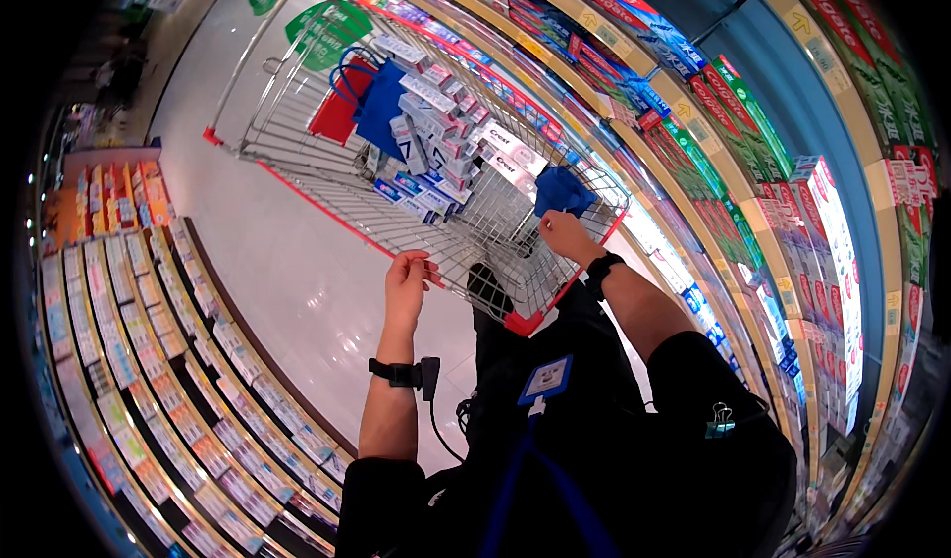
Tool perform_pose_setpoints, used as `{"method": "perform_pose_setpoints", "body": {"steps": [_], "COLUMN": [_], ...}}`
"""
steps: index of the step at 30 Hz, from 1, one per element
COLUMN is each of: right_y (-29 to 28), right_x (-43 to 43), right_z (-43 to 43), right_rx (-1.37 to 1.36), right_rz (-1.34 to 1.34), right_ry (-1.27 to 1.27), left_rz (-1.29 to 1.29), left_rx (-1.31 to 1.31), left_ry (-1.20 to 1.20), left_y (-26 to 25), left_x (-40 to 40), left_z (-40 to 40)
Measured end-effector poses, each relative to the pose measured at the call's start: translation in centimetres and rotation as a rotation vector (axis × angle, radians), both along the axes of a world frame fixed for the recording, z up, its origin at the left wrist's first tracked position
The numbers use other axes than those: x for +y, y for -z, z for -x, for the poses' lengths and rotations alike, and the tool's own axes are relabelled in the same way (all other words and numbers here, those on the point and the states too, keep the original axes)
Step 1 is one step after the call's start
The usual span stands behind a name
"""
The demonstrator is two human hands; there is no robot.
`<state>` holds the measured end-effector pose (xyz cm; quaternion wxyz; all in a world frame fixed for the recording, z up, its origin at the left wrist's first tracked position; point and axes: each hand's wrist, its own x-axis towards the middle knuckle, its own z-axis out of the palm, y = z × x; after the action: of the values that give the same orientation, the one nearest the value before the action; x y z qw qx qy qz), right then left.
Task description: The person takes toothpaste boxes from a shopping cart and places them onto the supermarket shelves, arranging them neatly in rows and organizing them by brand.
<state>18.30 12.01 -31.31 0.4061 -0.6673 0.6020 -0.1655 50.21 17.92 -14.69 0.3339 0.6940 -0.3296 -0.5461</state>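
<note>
A wire shopping cart (pixel 349 225) with red trim stands before me. Inside lie a pile of boxed toothpaste (pixel 435 123), white Crest boxes (pixel 513 151), blue-and-white cartons (pixel 423 192), a blue bag with handles (pixel 383 108) and a red bag (pixel 345 104). My left hand (pixel 409 279) is at the cart's near left side, its fingers loosely curled and apart, with nothing visible in them. My right hand (pixel 566 236) is over the cart's near right part, close against a dark blue cloth item (pixel 566 190); its curled fingers partly hide whether it grips the cloth.
Shelves with Colgate boxes (pixel 747 112) rise close along the right. Curved-looking shelves of small packages (pixel 200 409) line the left, with an orange display (pixel 115 197) at their far end. Green floor stickers (pixel 327 35) lie beyond the cart. A badge (pixel 548 379) hangs at my front.
</note>
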Motion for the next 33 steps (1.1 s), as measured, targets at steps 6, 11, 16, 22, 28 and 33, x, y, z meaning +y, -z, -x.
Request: {"method": "perform_pose_setpoints", "body": {"steps": [6,11,16,22,28,33], "right_y": [2.9,6.7,11.5,17.9,5.8,6.3], "right_x": [-2.8,-6.0,-11.9,-14.7,-8.8,-7.3], "right_z": [-3.6,-7.6,-9.5,-9.6,-13.7,-14.5], "right_rx": [0.153,0.178,0.412,0.787,-0.127,-0.164], "right_rz": [-0.147,-0.054,0.194,0.087,-0.047,-0.104], "right_ry": [0.186,0.320,0.284,0.137,0.140,0.177], "left_rz": [-0.059,-0.092,-0.323,-0.423,-0.554,-0.496], "left_rx": [0.002,-0.067,-0.144,-0.045,0.425,0.507], "left_ry": [0.229,0.384,0.442,0.362,0.058,-0.080], "left_y": [7.3,12.7,14.8,18.0,20.7,21.7], "left_x": [-12.0,-14.0,-15.7,-17.9,-18.8,-19.0], "left_z": [-5.0,-9.2,-10.1,-7.7,-1.8,-2.9]}}
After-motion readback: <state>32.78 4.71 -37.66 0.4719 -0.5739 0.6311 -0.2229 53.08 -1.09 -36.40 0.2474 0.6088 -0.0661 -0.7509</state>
